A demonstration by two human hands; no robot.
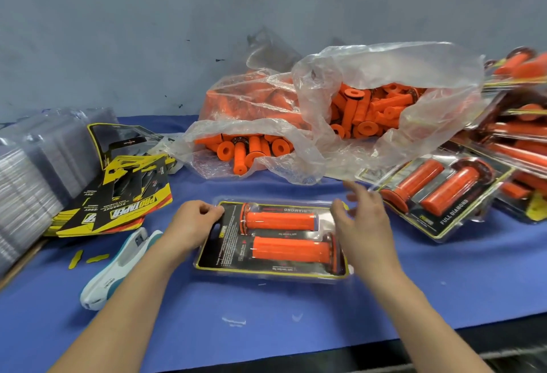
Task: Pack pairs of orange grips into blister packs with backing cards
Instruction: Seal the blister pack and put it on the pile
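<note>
A closed blister pack (266, 276) lies flat in the middle of the blue desk (296, 313), directly in front of the person. Inside it two orange grips (278, 220) lie side by side, on a black backing card (220, 250) with a yellow border. The left hand (192, 224) has curled fingers and pinches the far left corner of the pack. The right hand (364, 218) is above the right end of the pack with the fingers spread and grips nothing; it is a little blurred.

Behind the pack, clear plastic bags (384, 71) are full of loose grips. Finished packs (438, 192) are piled at the right. At the left are a pile of cards (118, 201), a stack of clear shells (44, 165) and a white and teal stapler (118, 266).
</note>
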